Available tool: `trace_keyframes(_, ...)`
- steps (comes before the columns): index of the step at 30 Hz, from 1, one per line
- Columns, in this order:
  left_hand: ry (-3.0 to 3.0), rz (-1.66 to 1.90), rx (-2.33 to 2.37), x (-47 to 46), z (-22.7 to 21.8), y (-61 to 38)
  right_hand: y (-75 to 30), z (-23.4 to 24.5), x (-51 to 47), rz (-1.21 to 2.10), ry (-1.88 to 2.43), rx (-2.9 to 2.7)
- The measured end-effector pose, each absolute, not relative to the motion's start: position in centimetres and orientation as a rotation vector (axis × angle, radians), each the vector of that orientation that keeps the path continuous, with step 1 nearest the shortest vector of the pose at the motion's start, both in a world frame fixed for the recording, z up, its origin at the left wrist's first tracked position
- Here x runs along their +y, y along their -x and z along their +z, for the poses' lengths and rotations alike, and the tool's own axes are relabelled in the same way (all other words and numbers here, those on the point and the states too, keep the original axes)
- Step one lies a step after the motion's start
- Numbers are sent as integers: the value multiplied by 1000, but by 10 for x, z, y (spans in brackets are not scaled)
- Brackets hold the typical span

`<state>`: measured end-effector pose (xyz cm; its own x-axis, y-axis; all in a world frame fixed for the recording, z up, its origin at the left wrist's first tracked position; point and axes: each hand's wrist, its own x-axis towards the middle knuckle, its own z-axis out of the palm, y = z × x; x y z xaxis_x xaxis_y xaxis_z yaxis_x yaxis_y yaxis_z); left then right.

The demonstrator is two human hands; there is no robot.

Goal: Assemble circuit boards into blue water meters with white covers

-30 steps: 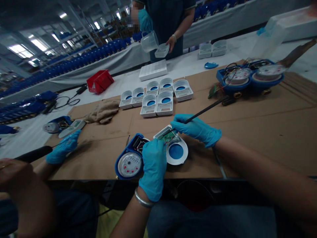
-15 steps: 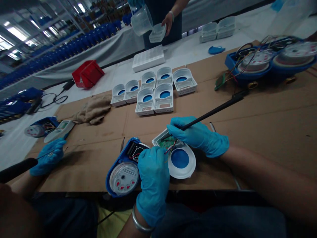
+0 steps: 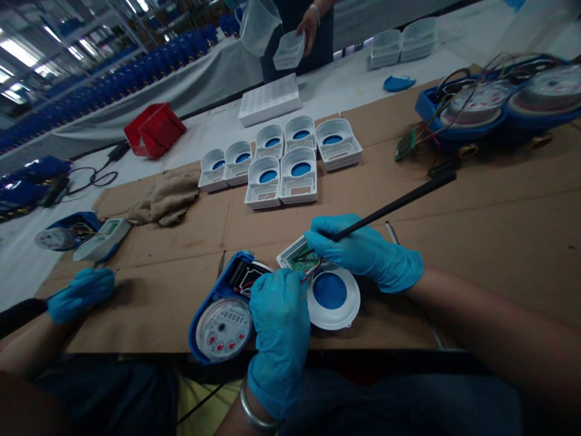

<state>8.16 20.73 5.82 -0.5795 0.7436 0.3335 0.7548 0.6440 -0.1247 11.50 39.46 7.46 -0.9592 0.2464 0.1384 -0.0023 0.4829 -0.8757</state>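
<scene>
Meter (image 3: pixel 224 330) blocks leftward; cardboard (image 3: pixel 499 242) rightward gives room.

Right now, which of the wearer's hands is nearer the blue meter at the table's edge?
Left: the left hand is close beside the blue meter; the right hand is farther off, beyond the white cover.

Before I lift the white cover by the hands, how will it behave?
Likely stiff and light: the white cover looks like moulded plastic. Its green board probably needs gentle handling, being exposed. Wires run from the board toward the left hand, so a quick lift might tug them.
</scene>
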Motion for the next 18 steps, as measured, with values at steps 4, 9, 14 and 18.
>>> trace_keyframes(4,1202,-41,-2538,209,60,-82,-118,78,401,1375,258,-2435)
trace_keyframes(9,1197,-28,-2553,211,59,-79,-124,77,410,1211,284,-2415)
trace_keyframes(14,1205,-123,-2638,213,64,-81,-128,73,409,1050,249,-2527)
trace_keyframes(18,1254,-275,-2552,207,71,-81,-130,73,406,984,234,-2564)
